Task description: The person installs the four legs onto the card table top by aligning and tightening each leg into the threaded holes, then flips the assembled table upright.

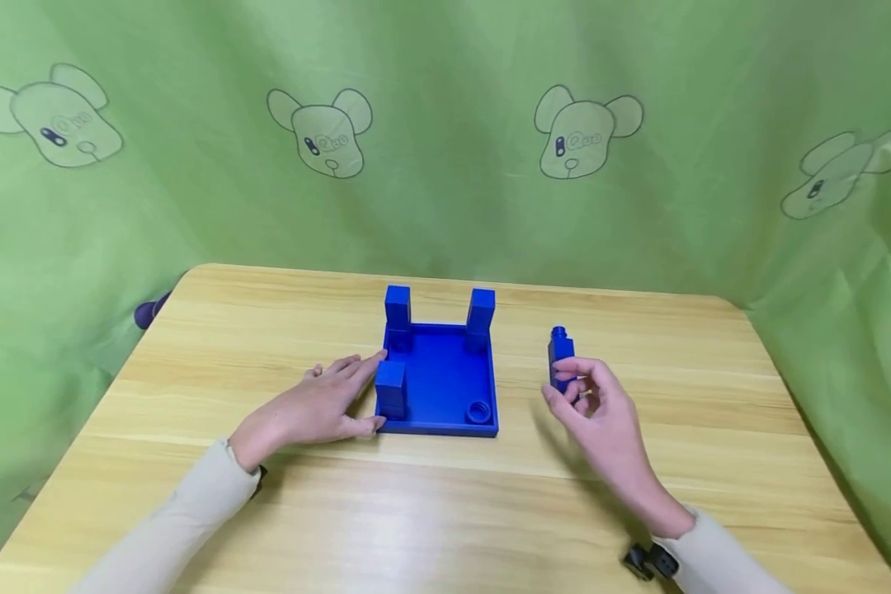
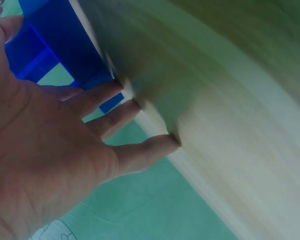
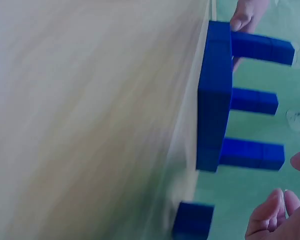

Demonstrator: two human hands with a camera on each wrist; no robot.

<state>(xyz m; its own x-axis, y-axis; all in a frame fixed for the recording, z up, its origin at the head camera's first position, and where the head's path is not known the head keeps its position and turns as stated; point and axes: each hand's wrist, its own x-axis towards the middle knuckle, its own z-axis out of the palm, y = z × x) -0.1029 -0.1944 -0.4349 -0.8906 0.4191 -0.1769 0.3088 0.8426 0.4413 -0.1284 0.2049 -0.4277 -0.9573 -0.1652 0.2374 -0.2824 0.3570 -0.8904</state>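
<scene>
A blue square tray-like base (image 1: 445,375) with a raised rim lies on the table, three square blue legs upright at its corners. One is the near-left leg (image 1: 391,388); a round threaded socket (image 1: 478,412) shows in the near-right corner. My left hand (image 1: 322,404) rests at the base's left side, fingers extended, thumb at the near-left corner; in the left wrist view, its fingertips (image 2: 172,142) reach the tabletop. To the right, a loose blue leg (image 1: 560,351) lies on the table, screw end pointing away. Over its near end hovers my right hand (image 1: 601,412), fingers loosely bent, apart from it.
The wooden table (image 1: 416,520) has rounded far corners. Green fabric (image 1: 445,206) printed with mouse-like heads hangs behind and along both sides. A dark purple object (image 1: 146,313) pokes out at the far-left table edge.
</scene>
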